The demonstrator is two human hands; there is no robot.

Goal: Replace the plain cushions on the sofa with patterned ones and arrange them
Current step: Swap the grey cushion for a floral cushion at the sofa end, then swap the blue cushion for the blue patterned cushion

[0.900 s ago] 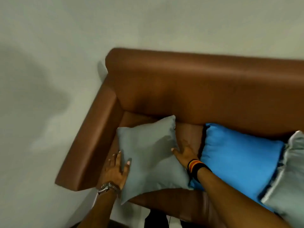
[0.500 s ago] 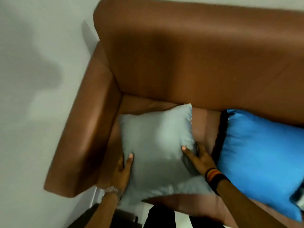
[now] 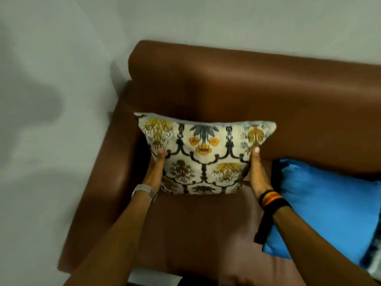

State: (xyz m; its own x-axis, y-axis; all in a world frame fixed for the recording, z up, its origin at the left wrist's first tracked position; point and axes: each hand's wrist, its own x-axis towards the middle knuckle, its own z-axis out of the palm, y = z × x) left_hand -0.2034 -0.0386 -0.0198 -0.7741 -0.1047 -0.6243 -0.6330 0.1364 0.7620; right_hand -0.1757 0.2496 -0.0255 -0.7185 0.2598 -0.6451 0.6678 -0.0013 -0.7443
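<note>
Setting: pale wall behind a brown leather sofa [image 3: 268, 96], seen from above at its left corner.

Item: patterned cushion [image 3: 204, 153], floral cream, yellow and black, upright on the seat by the backrest, long axis across the sofa.

Hold: left hand [image 3: 155, 170] and right hand [image 3: 256, 172] press its two side edges, fingers [image 3: 161, 152] closed around the fabric; both hands equally near.

Adjacent: blue cushion [image 3: 321, 205], plain, lies just right of the right wrist; armrest [image 3: 103, 172] close on the left.

Room: bare seat in front; little sideways play.

Judgement: settling into the corner is the step in hand.
</note>
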